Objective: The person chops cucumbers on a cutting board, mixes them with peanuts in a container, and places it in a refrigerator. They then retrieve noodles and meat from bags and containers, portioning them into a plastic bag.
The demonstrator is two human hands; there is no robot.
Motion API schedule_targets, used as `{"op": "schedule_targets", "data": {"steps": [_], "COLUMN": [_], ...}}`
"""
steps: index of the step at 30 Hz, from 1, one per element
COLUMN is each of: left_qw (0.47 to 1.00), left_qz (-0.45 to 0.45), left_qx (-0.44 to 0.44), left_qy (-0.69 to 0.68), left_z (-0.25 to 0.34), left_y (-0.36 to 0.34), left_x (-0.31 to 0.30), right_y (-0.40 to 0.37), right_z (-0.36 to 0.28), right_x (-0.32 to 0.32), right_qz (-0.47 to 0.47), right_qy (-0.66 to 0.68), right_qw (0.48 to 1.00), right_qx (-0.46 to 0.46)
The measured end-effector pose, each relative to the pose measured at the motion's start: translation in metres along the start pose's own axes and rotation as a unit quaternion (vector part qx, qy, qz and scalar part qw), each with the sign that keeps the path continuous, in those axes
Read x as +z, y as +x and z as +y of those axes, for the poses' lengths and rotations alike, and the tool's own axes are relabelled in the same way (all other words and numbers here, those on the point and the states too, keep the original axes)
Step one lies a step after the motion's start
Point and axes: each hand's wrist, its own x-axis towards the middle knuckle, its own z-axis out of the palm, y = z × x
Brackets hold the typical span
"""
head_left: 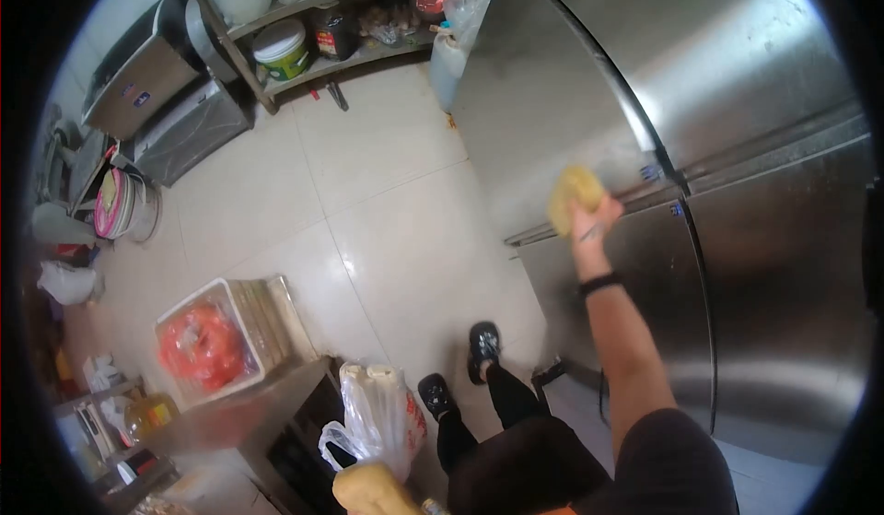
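Observation:
My right hand [594,220], with a dark band on the wrist, is closed on a yellow cloth [573,197]. The cloth is held at the stainless steel fridge [543,110], near the seam between its upper and lower doors. Whether it touches the steel is hard to tell. My left hand does not show. At the bottom edge, a yellowish rounded object [373,490] lies beside a white plastic bag [376,409].
Metal shelves [341,68] at the top hold a white-lidded tub [280,47] and jars. A white crate [230,308] with a red bag stands lower left. Pink-rimmed basins [110,204] are at the left. My shoes [482,342] are on the tiled floor [387,229].

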Motion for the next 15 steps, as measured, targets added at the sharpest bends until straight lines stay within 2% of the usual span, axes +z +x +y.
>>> {"op": "schedule_targets", "data": {"steps": [1,2,3,4,5,6,7,9,10,11,13,14,15], "left_qw": [1.000,1.000,1.000,1.000,1.000,0.999,0.999,0.995,0.990,0.990,0.994,0.994,0.984], "left_qz": [0.001,0.002,0.001,-0.001,-0.004,-0.011,-0.016,-0.037,0.046,0.022,-0.065,-0.059,-0.123], "left_qx": [-0.001,0.001,-0.001,-0.003,-0.005,-0.006,-0.012,-0.027,-0.012,-0.013,-0.019,-0.016,-0.041], "left_qy": [0.006,0.011,0.015,0.022,0.028,0.035,0.048,0.088,0.136,0.140,0.086,0.086,0.126], "left_z": [0.002,0.001,0.002,0.003,0.004,0.007,0.008,0.013,0.009,0.006,0.003,0.009,0.013], "left_y": [0.000,0.002,0.003,0.004,0.005,0.003,-0.004,-0.014,-0.015,-0.012,0.025,0.032,0.044], "left_x": [0.007,0.016,0.025,0.032,0.038,0.045,0.056,0.086,0.124,0.135,0.185,0.209,0.232], "right_y": [-0.023,-0.050,-0.090,-0.133,-0.148,-0.146,-0.145,-0.147,-0.123,-0.094,-0.066,-0.066,-0.064], "right_z": [-0.016,-0.018,-0.040,-0.069,-0.105,-0.132,-0.133,-0.126,-0.126,-0.120,-0.096,-0.099,-0.106], "right_x": [0.004,0.028,0.043,0.055,0.057,0.050,0.047,0.041,0.024,0.003,-0.019,-0.036,-0.041], "right_qz": [-0.051,-0.117,-0.118,-0.269,-0.409,-0.585,-0.602,-0.633,-0.682,-0.725,-0.725,-0.769,-0.765], "right_qy": [0.027,0.186,0.184,0.289,0.384,0.338,0.345,0.435,0.440,0.441,0.383,0.356,0.380], "right_qw": [0.998,0.973,0.974,0.913,0.816,0.731,0.716,0.641,0.579,0.510,0.547,0.515,0.500], "right_qx": [-0.014,-0.068,-0.065,-0.103,-0.137,-0.091,-0.072,0.007,0.073,0.137,-0.169,-0.131,-0.141]}}
